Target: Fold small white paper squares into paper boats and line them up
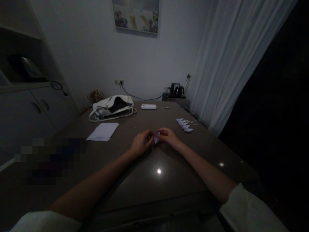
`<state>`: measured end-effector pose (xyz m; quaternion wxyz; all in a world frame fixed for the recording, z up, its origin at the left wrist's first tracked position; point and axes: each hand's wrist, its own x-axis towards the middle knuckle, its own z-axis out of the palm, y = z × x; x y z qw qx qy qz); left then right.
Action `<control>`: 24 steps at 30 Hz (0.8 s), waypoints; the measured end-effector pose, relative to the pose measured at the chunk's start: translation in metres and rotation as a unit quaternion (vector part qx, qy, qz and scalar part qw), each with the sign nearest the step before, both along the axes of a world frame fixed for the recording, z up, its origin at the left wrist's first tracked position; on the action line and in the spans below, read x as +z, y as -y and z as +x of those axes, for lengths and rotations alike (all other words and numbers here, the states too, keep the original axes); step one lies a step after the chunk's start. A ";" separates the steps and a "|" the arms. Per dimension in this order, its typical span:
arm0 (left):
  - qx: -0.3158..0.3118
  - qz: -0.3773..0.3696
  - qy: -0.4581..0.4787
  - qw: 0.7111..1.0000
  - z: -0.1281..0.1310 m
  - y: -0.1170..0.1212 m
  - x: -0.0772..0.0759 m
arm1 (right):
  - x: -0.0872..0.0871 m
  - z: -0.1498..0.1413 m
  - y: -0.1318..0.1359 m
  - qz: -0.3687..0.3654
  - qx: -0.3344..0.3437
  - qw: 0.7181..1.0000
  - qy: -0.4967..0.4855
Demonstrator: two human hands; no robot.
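Between my two hands, above the middle of the dark table, is a small folded piece of white paper (156, 138). My right hand (169, 138) pinches it from the right with thumb and fingers. On its other side my left hand (143, 142) has its fingers curled in at the paper's left edge, closed on it. To the right stand several small folded paper boats (184, 125) in a row. A stack of white paper sheets (103, 131) lies to the left of my left hand.
At the table's (135, 177) far left rests a white handbag (112, 106). A white power bank (148, 107) with a short cable lies at the back. Small scraps (193, 121) are beside the boats. A curtain (222, 64) hangs along the right.
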<state>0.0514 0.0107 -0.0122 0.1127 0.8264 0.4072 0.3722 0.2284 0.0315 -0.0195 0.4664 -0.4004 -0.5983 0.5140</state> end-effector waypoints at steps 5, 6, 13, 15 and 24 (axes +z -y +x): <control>-0.043 0.015 -0.015 0.999 -0.001 0.004 0.003 | -0.005 0.000 -0.006 -0.008 -0.023 1.000 0.002; -0.052 0.020 -0.021 0.998 0.000 0.005 0.003 | -0.006 0.000 -0.007 -0.010 -0.031 0.999 0.003; -0.036 0.010 -0.071 0.997 -0.002 0.001 -0.002 | -0.003 0.002 -0.007 -0.037 -0.047 0.998 -0.003; -0.022 0.007 -0.066 0.998 -0.003 -0.002 -0.004 | 0.000 0.003 -0.006 -0.034 -0.048 0.998 0.014; 0.009 -0.010 -0.055 0.998 -0.004 -0.003 -0.002 | 0.006 0.016 -0.008 0.029 -0.058 0.990 0.122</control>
